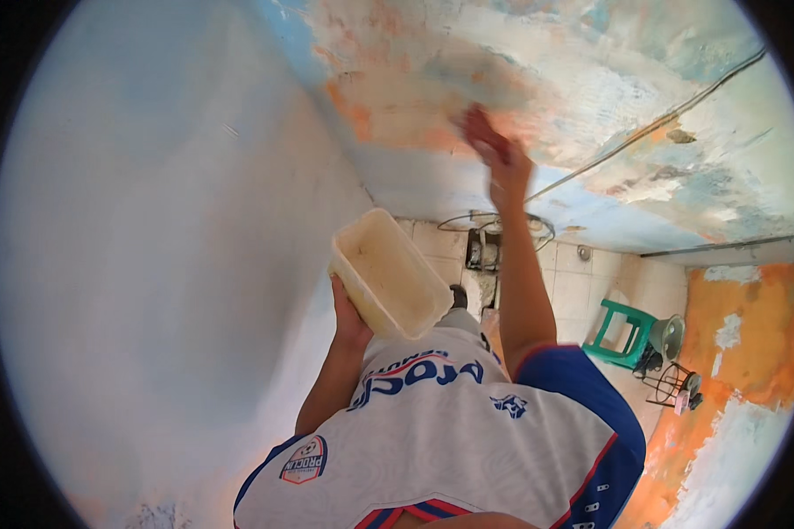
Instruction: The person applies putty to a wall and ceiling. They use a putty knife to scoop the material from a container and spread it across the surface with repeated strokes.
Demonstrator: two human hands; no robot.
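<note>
My left hand [351,319] grips the side of a whitish rectangular plastic tub [368,304], tilted in front of my shirt. Its inside looks beige; whether it holds liquid I cannot tell. Raised to the right, my right hand [509,176] is closed around a dark red tool [483,130], smeared by motion, so its exact kind does not show. The tool is close to the patchy wall [397,75], which has orange, white and blue areas; whether it touches the wall is unclear.
A smooth pale blue wall [150,220] stands at my left. A cable [622,145] crosses the patchy wall toward a dark box [483,249] with loose wires low down. On the tiled floor at right are a green plastic stool [620,333] and a wire-caged object [673,384].
</note>
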